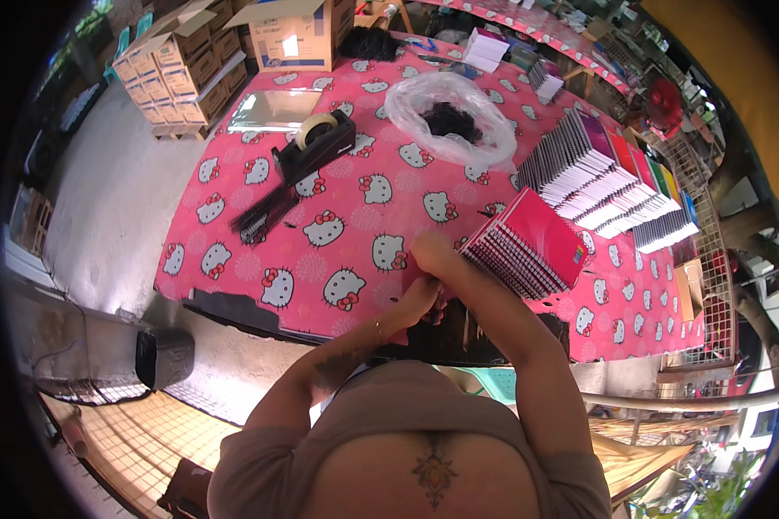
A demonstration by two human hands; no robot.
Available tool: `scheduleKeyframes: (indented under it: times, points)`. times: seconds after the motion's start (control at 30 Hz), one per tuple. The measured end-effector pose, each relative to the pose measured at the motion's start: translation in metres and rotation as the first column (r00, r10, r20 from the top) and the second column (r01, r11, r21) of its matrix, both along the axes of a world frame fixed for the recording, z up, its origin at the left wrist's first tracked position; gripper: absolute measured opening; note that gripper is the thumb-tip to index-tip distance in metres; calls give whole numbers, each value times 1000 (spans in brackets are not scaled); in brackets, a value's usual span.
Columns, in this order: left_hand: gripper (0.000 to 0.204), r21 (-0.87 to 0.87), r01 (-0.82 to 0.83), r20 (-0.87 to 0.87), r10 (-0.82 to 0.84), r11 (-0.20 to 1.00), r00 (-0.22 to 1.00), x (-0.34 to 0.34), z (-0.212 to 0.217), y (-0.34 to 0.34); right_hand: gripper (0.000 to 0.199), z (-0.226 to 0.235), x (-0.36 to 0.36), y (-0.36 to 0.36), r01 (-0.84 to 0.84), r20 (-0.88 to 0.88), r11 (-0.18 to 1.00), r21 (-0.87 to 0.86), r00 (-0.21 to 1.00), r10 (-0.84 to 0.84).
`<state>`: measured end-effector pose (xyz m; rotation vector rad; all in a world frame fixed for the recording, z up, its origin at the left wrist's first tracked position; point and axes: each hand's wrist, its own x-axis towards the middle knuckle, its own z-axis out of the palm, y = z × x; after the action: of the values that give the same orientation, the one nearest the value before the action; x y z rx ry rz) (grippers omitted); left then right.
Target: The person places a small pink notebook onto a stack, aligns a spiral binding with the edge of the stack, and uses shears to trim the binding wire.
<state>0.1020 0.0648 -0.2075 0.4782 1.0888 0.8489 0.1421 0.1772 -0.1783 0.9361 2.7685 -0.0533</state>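
Observation:
My left hand (420, 301) is closed near the table's front edge, its fingers curled around something dark that I cannot make out. Just beyond it my right hand (433, 253) is bent over the pink tablecloth, its fingers turned away and hidden. Beside my right forearm sits a stack of red spiral notebooks (532, 246), its black coils facing me. A bundle of black spiral coils (266, 214) lies to the left, touching a black tape dispenser (316, 149) with a roll of tape. Beyond my hands a clear plastic bag (407, 112) holds more black coils (453, 121).
Tall rows of spiral notebooks (580, 164) stand at the right. A shiny flat sheet (275, 111) lies at the far left of the table. Cardboard boxes (290, 39) stand behind it. A black bin (166, 356) is on the floor at the left.

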Motion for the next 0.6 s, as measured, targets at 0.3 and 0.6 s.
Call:
scheduleKeyframes:
  times: [0.3,0.6]
  points:
    - [23,147,-50,-189,78,988,979,-77,33,-72,22,274,17,-2,-349,-682,813,-466,727,-79]
    - [15,301,-79,-425,209,950,881,-78,12,-61,36,173,108,303,-85,-348,339,-937,146,-926]
